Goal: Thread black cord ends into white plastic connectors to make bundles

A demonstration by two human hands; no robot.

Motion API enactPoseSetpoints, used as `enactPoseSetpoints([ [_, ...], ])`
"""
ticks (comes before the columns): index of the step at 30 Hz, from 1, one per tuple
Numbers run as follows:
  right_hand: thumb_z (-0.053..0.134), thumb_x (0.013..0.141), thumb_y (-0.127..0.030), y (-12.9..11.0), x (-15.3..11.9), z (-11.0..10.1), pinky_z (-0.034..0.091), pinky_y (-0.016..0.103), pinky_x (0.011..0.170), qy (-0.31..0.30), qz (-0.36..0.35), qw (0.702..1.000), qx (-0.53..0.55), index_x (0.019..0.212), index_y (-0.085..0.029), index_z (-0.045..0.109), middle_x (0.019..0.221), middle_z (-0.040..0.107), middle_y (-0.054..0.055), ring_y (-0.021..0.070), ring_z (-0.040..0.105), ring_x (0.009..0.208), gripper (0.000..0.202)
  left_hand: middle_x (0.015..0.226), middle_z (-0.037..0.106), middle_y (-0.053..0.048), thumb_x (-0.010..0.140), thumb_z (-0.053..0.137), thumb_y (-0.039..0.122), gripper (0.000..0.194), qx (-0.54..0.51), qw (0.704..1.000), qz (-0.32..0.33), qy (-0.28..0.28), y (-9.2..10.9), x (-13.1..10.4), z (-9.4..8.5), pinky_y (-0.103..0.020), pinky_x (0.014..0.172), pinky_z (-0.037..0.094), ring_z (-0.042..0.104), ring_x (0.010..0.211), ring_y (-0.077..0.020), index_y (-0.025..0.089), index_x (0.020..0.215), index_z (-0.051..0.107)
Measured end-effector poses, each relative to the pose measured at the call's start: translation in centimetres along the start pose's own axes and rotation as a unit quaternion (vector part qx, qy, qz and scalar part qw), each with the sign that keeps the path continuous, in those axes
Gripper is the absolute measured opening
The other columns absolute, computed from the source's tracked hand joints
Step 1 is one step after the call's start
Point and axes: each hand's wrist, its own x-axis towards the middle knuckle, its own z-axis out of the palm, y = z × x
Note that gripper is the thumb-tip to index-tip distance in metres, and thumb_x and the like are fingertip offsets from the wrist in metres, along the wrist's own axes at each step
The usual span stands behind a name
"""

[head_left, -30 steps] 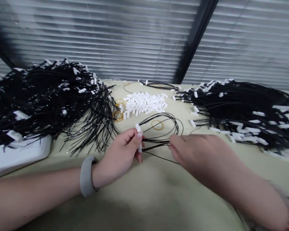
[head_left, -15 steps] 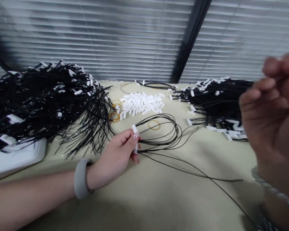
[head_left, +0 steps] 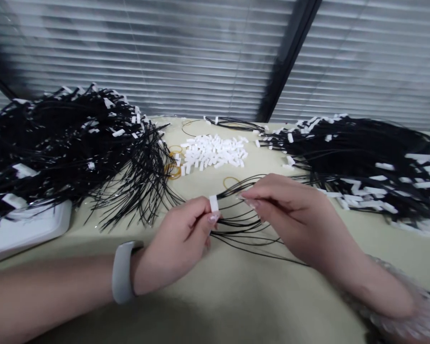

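Observation:
My left hand (head_left: 186, 239) is closed, thumb and fingers pinching a small white rectangular piece (head_left: 214, 203) on a looped bundle of thin black wires (head_left: 236, 224). The loops spread to the right from my left fingers, and loose strands trail beyond them. My right hand (head_left: 294, 215) is over the right part of the loops, with thumb and forefinger pinched together at the upper strands. It appears to hold a black wire there, though the fingertips partly hide it.
Behind my hands lies a heap of small white pieces (head_left: 215, 154). Yellow rubber bands (head_left: 172, 170) lie beside it. Large piles of black wires with white ends rise at the left (head_left: 57, 143) and right (head_left: 361, 148). A white tray-like object (head_left: 53, 222) sits at left, and window blinds (head_left: 186, 57) stand behind.
My right hand has come down and left from its raised place at the right to the wire loops. My left hand keeps hold of the white piece and bundle.

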Motion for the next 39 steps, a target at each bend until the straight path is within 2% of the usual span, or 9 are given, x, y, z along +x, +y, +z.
enactPoseSetpoints([
  [3, 0.055, 0.081, -0.021, -0.2, -0.1, -0.2, 0.041, 0.019, 0.053, -0.034, 0.026, 0.999, 0.028, 0.077, -0.020, 0.061, 0.069, 0.060, -0.003, 0.0073, 0.053, 0.062, 0.008, 0.068, 0.050, -0.001, 0.088, 0.037, 0.021, 0.020, 0.157, 0.977, 0.142, 0.002, 0.2, -0.4, -0.5, -0.025, 0.057, 0.037, 0.047, 0.062, -0.0129, 0.017, 0.071, 0.047],
  [5, 0.055, 0.081, -0.024, -0.3, -0.2, -0.4, 0.038, 0.019, 0.047, -0.060, 0.039, 0.997, 0.039, 0.070, -0.020, 0.059, 0.060, 0.057, -0.004, 0.0069, 0.049, 0.054, 0.011, 0.071, 0.051, -0.003, 0.088, 0.036, 0.019, 0.020, 0.226, 0.954, 0.198, -0.019, 0.2, -0.5, -0.8, -0.025, 0.057, 0.037, 0.046, 0.063, -0.0133, 0.017, 0.072, 0.048],
  [10, 0.054, 0.081, -0.027, -0.2, -0.4, -0.8, 0.037, 0.018, 0.049, -0.099, 0.030, 0.994, 0.035, 0.070, -0.021, 0.060, 0.062, 0.058, -0.004, 0.0068, 0.050, 0.056, 0.013, 0.071, 0.054, -0.004, 0.089, 0.034, 0.020, 0.024, 0.316, 0.913, 0.257, -0.017, -0.4, -0.5, -0.7, -0.025, 0.054, 0.039, 0.048, 0.061, -0.0138, 0.016, 0.072, 0.052],
  [14, 0.052, 0.083, -0.025, -0.1, -0.3, -0.7, 0.037, 0.017, 0.053, -0.138, 0.028, 0.990, 0.017, 0.072, -0.021, 0.059, 0.065, 0.058, -0.005, 0.0054, 0.050, 0.060, 0.014, 0.065, 0.051, -0.002, 0.088, 0.037, 0.021, 0.025, 0.308, 0.905, 0.293, 0.009, -0.8, -0.5, -0.4, -0.024, 0.051, 0.039, 0.045, 0.056, -0.0128, 0.016, 0.069, 0.052],
  [21, 0.051, 0.082, -0.030, 0.0, -0.2, -0.4, 0.030, 0.018, 0.042, -0.130, 0.052, 0.990, -0.027, 0.064, -0.020, 0.054, 0.052, 0.048, -0.005, 0.0061, 0.038, 0.048, 0.021, 0.066, 0.048, -0.001, 0.087, 0.038, 0.021, 0.021, 0.281, 0.919, 0.277, -0.002, -1.0, -0.6, -0.3, -0.024, 0.051, 0.038, 0.044, 0.057, -0.0125, 0.016, 0.071, 0.049],
  [25, 0.050, 0.083, -0.023, -0.3, -0.4, -0.6, 0.034, 0.017, 0.048, -0.110, 0.017, 0.994, -0.023, 0.068, -0.020, 0.056, 0.059, 0.053, -0.005, 0.0050, 0.045, 0.054, 0.016, 0.067, 0.046, -0.001, 0.087, 0.038, 0.018, 0.018, 0.225, 0.943, 0.244, -0.012, -0.6, -0.4, -0.4, -0.024, 0.052, 0.036, 0.042, 0.059, -0.0119, 0.016, 0.070, 0.045],
  [30, 0.048, 0.084, -0.017, -0.3, -0.4, -0.1, 0.036, 0.018, 0.054, -0.059, -0.029, 0.996, -0.063, 0.069, -0.018, 0.054, 0.062, 0.053, -0.003, 0.0056, 0.047, 0.059, 0.017, 0.064, 0.046, 0.002, 0.090, 0.034, 0.022, 0.022, 0.021, 0.998, 0.049, -0.016, 0.0, 0.0, -0.3, -0.023, 0.053, 0.039, 0.046, 0.057, -0.0098, 0.017, 0.070, 0.043],
  [33, 0.048, 0.083, -0.016, 0.0, -0.5, 0.6, 0.034, 0.020, 0.053, -0.038, -0.051, 0.993, -0.100, 0.068, -0.017, 0.053, 0.060, 0.052, -0.002, 0.0064, 0.046, 0.056, 0.016, 0.065, 0.045, 0.004, 0.090, 0.034, 0.030, 0.024, -0.144, 0.987, -0.056, -0.036, -0.2, 0.4, -0.1, -0.022, 0.053, 0.044, 0.049, 0.054, -0.0080, 0.017, 0.073, 0.044],
  [39, 0.048, 0.082, -0.014, 0.5, -0.5, 1.5, 0.032, 0.020, 0.052, -0.016, -0.059, 0.991, -0.120, 0.067, -0.016, 0.052, 0.058, 0.049, -0.002, 0.0062, 0.042, 0.054, 0.016, 0.067, 0.046, 0.003, 0.088, 0.039, 0.035, 0.025, -0.234, 0.967, -0.079, -0.063, -0.9, 0.8, 0.2, -0.022, 0.052, 0.045, 0.050, 0.053, -0.0075, 0.015, 0.079, 0.049],
])
